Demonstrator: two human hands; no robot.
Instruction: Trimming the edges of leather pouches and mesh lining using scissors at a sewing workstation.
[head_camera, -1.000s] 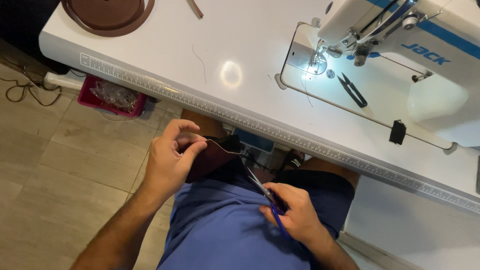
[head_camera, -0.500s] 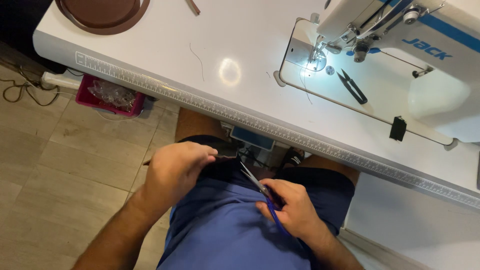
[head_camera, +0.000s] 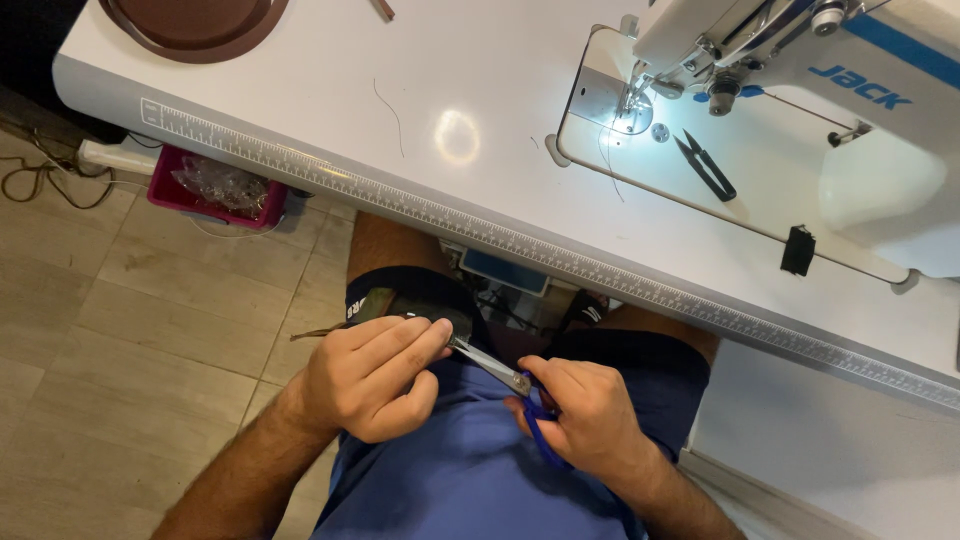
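Lowered to the lap, left hand (head_camera: 375, 375) pinches dark fabric (head_camera: 415, 307); right hand (head_camera: 590, 420) grips blue-handled scissors (head_camera: 500, 372); pink bin (head_camera: 215, 190) holds clear plastic.

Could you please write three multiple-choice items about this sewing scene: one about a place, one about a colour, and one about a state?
1. Where do the black thread snips lie?
A. on the floor
B. on the sewing machine bed, right of the needle
C. in the pink bin

2. What colour are the handles of the scissors?
A. blue
B. red
C. yellow

3. How does the left hand hold the dark strip?
A. it lies open beside it
B. it pinches it while the blades meet it
C. it presses it on the white table

Answers: 1 B, the snips rest on the lit bed. 2 A, blue loops show in the right hand. 3 B, the fingers close on the strip over the lap.
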